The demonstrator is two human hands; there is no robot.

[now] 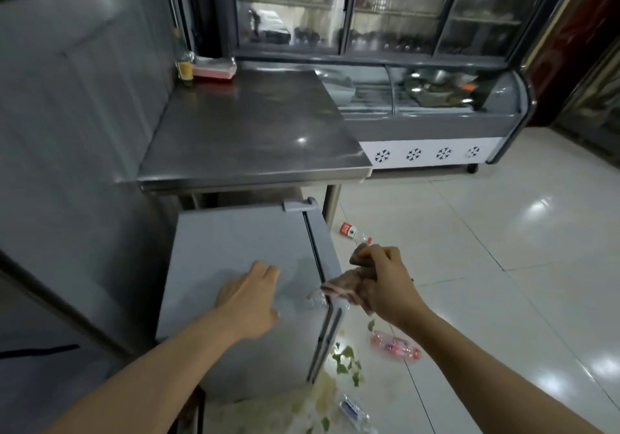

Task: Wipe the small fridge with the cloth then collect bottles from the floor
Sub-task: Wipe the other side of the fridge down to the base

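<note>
- Grey small fridge (pixel 235 286), head view: it stands under the steel table (pixel 251 132); a damp-looking patch shows on its top, so wiping appears under way or nearly complete.
- Left hand (pixel 250 299): rests flat on the fridge top, fingers relaxed, holding nothing.
- Right hand (pixel 385 286): grips the bunched cloth (pixel 345 286) beside the fridge's right edge.
- Remaining work: bottles lie uncollected on the floor: red-label bottle (pixel 352 232), pink bottle (pixel 396 346), blue-label bottle (pixel 354 412). Green scraps (pixel 345 360) lie between them.
- Labels: bottle print is too small to read. The display freezer (pixel 429 155) carries snowflake symbols only.
</note>
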